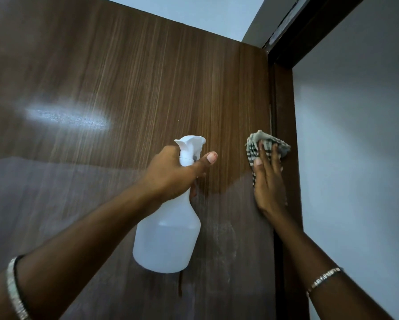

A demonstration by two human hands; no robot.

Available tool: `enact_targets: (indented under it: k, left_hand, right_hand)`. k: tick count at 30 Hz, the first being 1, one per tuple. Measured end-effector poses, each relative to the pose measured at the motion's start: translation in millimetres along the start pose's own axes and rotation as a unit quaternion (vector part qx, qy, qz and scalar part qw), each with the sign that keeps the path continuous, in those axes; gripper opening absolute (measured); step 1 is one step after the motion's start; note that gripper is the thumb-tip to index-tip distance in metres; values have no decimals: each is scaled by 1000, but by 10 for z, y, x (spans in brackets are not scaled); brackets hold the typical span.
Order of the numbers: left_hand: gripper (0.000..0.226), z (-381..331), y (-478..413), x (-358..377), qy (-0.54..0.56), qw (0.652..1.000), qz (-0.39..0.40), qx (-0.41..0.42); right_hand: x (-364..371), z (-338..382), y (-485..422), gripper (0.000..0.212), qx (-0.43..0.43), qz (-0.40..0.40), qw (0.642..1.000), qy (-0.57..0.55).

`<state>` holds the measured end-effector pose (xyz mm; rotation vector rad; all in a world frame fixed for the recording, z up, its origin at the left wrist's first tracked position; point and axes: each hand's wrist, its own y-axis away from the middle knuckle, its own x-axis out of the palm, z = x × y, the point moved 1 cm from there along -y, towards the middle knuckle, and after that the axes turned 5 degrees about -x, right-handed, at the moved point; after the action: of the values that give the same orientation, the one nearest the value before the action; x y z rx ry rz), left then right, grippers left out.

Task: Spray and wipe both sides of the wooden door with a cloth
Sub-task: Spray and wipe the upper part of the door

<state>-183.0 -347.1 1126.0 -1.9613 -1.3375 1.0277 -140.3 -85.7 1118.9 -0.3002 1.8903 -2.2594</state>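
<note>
A: Quick status on the hands?

B: Left hand (173,174) is wrapped round the neck of the spray bottle (168,241), thumb sticking out straight, bottle upright in front of the door (124,77). Right hand (269,181) is flat, fingers straight, pressing the checked cloth (265,140) onto the door's right edge, just beside the dark frame (285,100).

A: Risks?

B: A few. The cloth is bunched above the fingertips w/ only its lower part pinned under the palm, so a fast stroke could let it slide out or fold over. It's also hard by the frame, so it may snag in the gap btwn door & frame.

A: And the bottle?

B: Can't tell if a finger is on the trigger, since it's hidden behind the hand. An accidental squeeze would wet a patch the cloth is nowhere near. There's a dark run of liquid (180,285) below the bottle, and if nobody wipes it, it'll prob. dry as a streak.

A: Anything else?

B: The bracelet (325,277) on the right wrist sits near the frame edge and could scrape the wood on a low pass.
</note>
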Motion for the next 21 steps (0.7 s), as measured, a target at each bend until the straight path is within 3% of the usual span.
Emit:
enact_targets:
  k: [9,13,18,21]
  left_hand:
    - [51,-100,-20,-138,-9,1000,-7,2]
    - [58,4,59,-259,37,999,-18,3]
    - [56,147,168,-406,39,998,-55,-3]
    - [53,177,204,-476,25,998,-56,-11]
  right_hand:
    - [126,17,-1023,62,-21,-1,995,101]
    - [266,91,-645,60,-35,-14,985,169]
    - [637,421,608,55,-69,-5,974,215]
    - [638,492,352,56,-62,4,972,225]
